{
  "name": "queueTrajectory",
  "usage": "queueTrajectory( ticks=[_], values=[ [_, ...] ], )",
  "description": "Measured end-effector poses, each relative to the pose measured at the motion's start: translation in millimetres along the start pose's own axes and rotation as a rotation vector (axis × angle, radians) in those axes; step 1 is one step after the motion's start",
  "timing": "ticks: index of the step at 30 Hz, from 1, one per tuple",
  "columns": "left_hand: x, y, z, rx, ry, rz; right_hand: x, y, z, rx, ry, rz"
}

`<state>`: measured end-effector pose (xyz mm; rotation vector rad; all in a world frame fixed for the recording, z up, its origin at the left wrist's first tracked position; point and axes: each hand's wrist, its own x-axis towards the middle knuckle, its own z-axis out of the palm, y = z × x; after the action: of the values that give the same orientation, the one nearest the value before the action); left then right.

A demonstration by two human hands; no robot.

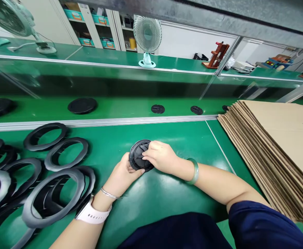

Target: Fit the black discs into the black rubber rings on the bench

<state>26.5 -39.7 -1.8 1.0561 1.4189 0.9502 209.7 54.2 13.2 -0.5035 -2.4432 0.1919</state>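
A round black plastic cap (138,162) with a raised bar across its face is tilted up just above the green bench. My left hand (124,174) grips its rim from the lower left, thumb along the near edge and fingers behind. On the cap's face, my right hand (161,157) has its thumb and forefinger pinched at the raised bar. Whether the cap is one piece or a disc set in a ring I cannot tell. Nearest to my left arm lie several black rings (67,154) with wide flat rims, some stacked on others.
A tall pile of flat cardboard (278,117) stands on the right. Behind the bench's metal edge strip (115,121), a green belt carries black discs, among them a large one (82,105) and a small one (158,109). A fan (148,34) stands on the back shelf.
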Motion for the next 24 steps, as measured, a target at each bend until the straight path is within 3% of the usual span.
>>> queueTrajectory(
  ticks=[4,8,24],
  values=[
    [1,0,0.0,-0.004,0.005,-0.004,-5,2,4,-0.029,0.068,-0.098],
    [1,5,1.0,-0.039,0.009,-0.018,-10,7,2,-0.034,0.044,-0.202],
    [-1,13,1.8,-0.065,-0.001,-0.045,-12,7,-2,0.063,0.03,-0.056]
  ],
)
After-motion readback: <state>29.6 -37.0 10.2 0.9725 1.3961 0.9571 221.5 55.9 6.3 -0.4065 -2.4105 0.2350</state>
